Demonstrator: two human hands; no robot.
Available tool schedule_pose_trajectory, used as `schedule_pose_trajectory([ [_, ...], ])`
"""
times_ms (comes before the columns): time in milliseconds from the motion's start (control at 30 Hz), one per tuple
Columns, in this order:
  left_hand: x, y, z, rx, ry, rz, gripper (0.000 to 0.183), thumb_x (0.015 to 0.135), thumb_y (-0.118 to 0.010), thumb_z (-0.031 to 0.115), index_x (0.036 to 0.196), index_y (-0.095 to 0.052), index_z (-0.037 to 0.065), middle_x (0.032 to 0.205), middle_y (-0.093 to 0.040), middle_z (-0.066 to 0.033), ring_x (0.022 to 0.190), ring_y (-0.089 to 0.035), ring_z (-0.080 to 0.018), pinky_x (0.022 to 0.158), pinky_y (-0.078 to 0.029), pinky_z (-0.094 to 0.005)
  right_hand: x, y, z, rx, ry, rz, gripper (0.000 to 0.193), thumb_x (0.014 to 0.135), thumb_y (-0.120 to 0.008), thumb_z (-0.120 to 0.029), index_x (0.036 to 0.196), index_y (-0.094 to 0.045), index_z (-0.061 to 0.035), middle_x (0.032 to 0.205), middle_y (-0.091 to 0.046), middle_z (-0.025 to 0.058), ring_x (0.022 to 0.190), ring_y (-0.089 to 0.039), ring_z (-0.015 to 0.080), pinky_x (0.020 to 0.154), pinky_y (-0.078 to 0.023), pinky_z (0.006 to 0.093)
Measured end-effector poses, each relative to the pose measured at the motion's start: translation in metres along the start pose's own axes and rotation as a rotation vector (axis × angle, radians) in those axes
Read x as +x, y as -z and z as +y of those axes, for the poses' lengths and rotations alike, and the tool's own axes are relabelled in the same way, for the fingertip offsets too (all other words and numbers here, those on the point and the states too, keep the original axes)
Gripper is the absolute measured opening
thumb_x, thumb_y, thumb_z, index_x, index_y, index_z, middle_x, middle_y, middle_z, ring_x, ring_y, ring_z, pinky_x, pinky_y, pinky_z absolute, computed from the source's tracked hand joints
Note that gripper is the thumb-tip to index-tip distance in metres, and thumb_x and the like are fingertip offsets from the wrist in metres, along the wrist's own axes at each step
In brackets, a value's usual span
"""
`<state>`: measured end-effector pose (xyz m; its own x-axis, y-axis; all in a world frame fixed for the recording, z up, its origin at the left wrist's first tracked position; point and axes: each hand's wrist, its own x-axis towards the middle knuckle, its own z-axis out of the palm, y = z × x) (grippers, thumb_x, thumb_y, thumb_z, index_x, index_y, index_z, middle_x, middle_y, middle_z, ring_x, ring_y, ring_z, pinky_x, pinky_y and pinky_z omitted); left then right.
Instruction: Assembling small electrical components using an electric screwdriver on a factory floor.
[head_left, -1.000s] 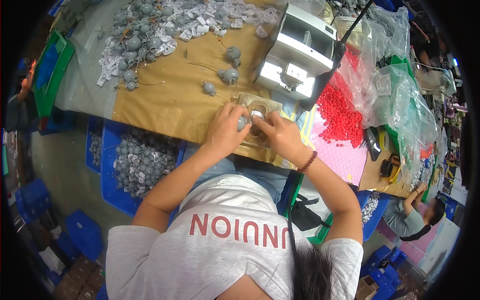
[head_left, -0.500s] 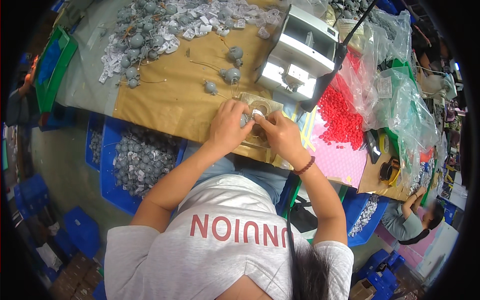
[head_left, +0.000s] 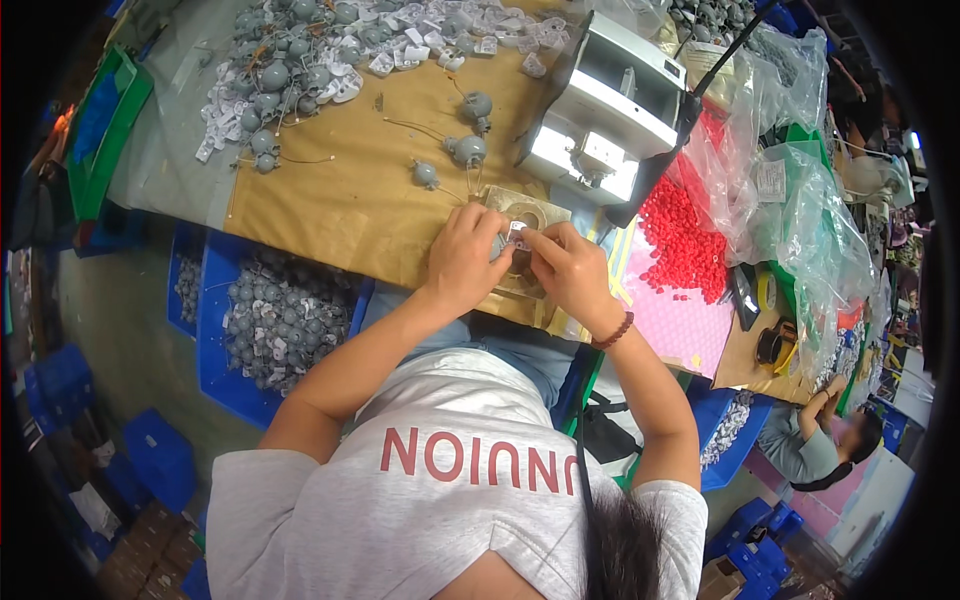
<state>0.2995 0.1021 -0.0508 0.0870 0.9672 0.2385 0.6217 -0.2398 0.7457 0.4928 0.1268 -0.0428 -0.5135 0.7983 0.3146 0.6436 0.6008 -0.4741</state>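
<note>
Over a tan block with a round recess (head_left: 545, 210), my two hands meet at the table's near edge. My left hand (head_left: 462, 258) is closed, thumb and fingers pinching a small white plastic piece (head_left: 517, 234) from its left side. My right hand (head_left: 572, 272), with a dark bead bracelet at the wrist, presses its fingertips on the same piece from the right. My fingers hide much of what lies under it. Just beyond the block lie grey balls with thin wires (head_left: 467, 150), one smaller ball (head_left: 426, 175) among them.
Grey balls and white pieces form a heap (head_left: 290, 75) at the far left. A white machine (head_left: 605, 110) stands beyond the block. Red parts (head_left: 685, 240) lie on pink sheeting at right, beside clear bags (head_left: 800, 210). A blue bin (head_left: 215, 330) sits below. Another person (head_left: 805, 440) works at far right.
The white piece between my fingers has turned and shows more of its face. My right fingers have shifted slightly over it; both hands stay at the block.
</note>
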Motion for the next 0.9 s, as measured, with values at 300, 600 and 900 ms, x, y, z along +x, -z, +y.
schedule_pose_trajectory([
  [300,0.008,0.022,0.019,-0.339,0.161,-0.094,0.036,0.082,-0.076,0.006,0.11,-0.055,0.005,0.105,-0.058,-0.0087,0.099,-0.06,-0.0222,0.084,-0.049,-0.0346,0.008,0.004,-0.006,0.233,-0.141,0.085,0.026,0.084,-0.072,-0.002,0.108,-0.075,-0.0113,0.087,-0.068,0.0074,0.064,-0.065,0.0216,0.056,-0.051,0.0322],
  [600,0.021,0.014,-0.02,-0.967,0.545,-0.398,0.044,0.088,-0.069,0.002,0.13,-0.057,0.004,0.118,-0.06,-0.0096,0.105,-0.061,-0.0184,0.084,-0.052,-0.0332,0.013,0.018,0.006,0.545,-0.048,-0.117,0.018,0.089,-0.071,-0.005,0.105,-0.077,-0.0103,0.086,-0.068,0.0088,0.065,-0.061,0.0247,0.059,-0.05,0.0323],
  [900,0.026,0.012,-0.016,-0.278,0.001,-0.098,0.041,0.078,-0.072,-0.004,0.118,-0.064,0.004,0.121,-0.061,-0.0129,0.116,-0.059,-0.0322,0.097,-0.049,-0.0371,0.005,0.006,-0.01,-0.158,0.087,-0.135,0.04,0.075,-0.068,-0.006,0.114,-0.069,-0.0085,0.09,-0.06,0.0057,0.081,-0.066,0.023,0.059,-0.054,0.0355],
])
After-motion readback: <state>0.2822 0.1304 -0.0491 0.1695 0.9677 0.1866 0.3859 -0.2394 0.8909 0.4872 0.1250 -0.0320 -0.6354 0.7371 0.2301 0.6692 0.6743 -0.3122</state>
